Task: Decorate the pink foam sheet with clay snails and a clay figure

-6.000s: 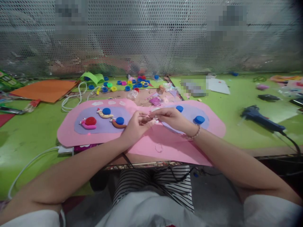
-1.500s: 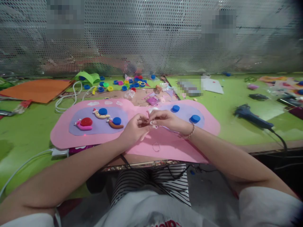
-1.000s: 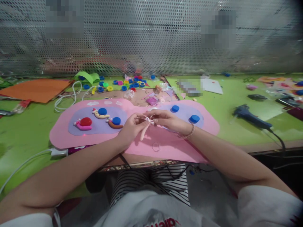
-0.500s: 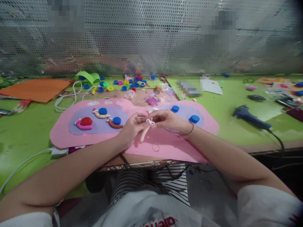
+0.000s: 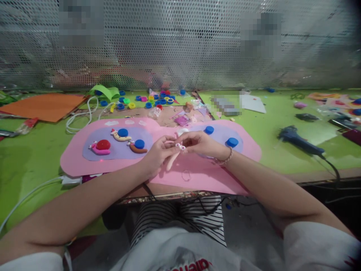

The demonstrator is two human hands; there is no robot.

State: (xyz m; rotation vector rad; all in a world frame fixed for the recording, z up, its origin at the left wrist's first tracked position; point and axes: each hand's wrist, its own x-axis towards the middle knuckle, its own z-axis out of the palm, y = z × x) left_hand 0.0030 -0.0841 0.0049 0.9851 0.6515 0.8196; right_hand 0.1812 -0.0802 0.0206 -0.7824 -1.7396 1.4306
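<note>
Between my two hands is a pale clay snail body (image 5: 172, 161) with two round eyes at its top end and its tail hanging down. My left hand (image 5: 160, 153) pinches it from the left. From the right, the fingertips of my right hand (image 5: 199, 145) close on its eye end. Below them lies a pink paper sheet (image 5: 160, 131) with purple patches. On the left patch (image 5: 93, 137) sit several clay snails: a pink one (image 5: 101, 151) with a red cap shell, a cream one (image 5: 122, 138) and a brown one (image 5: 138, 149) with blue caps. Two blue caps (image 5: 232, 142) rest on the right patch.
Loose bottle caps (image 5: 162, 101) lie scattered at the back. A glue gun (image 5: 300, 140) with its cord is on the right, a white card (image 5: 253, 103) behind it. Orange paper (image 5: 42, 107) and a white cable (image 5: 81, 116) are on the left. A perforated metal screen (image 5: 175, 45) stands behind the table.
Both hands keep almost the same place and grip on the clay snail body. The eyes have shifted very slightly; the rest of the table looks unchanged.
</note>
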